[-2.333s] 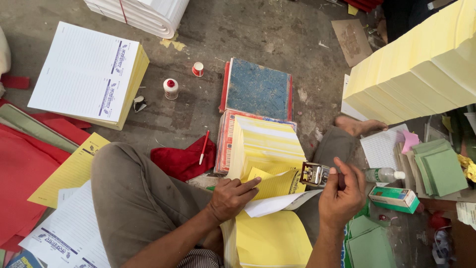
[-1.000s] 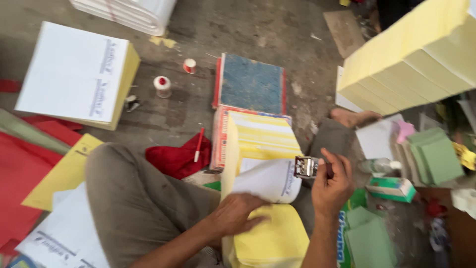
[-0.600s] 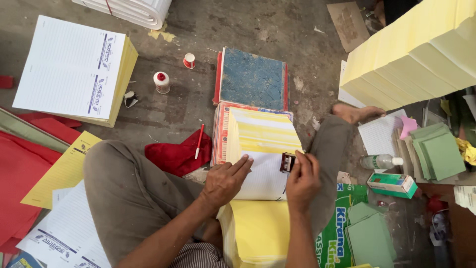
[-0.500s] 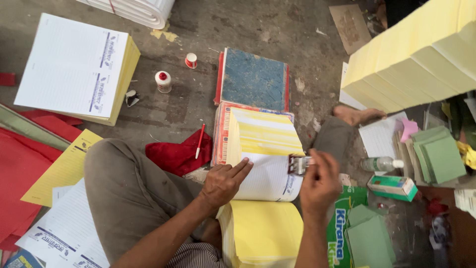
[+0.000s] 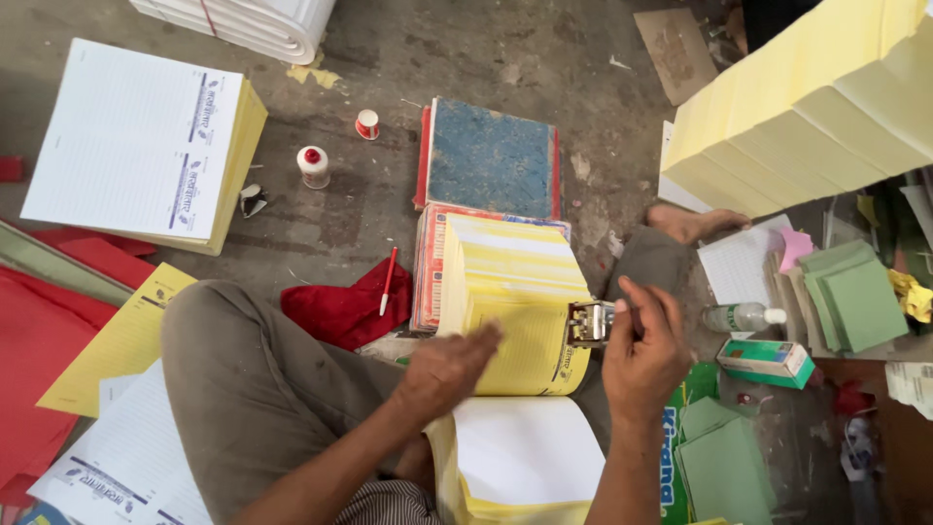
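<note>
I sit on the floor with an open pad of yellow and white sheets in front of me. My left hand lies blurred on the lower left of the yellow page, fingers on the paper. My right hand grips a small metal stamping machine at the page's right edge. Below it a white sheet lies turned down toward my lap. The pad rests on a red-edged book.
A blue-covered board lies beyond the pad. A stack of printed white sheets sits far left, red paper and a red cloth with a pen nearer. Tall yellow paper stacks stand right, with green pads, a bottle and a box.
A white sheet has been turned down toward my lap, leaving a yellow page on top. My left hand moved up onto that page. My right hand keeps the stamping machine at the right edge.
</note>
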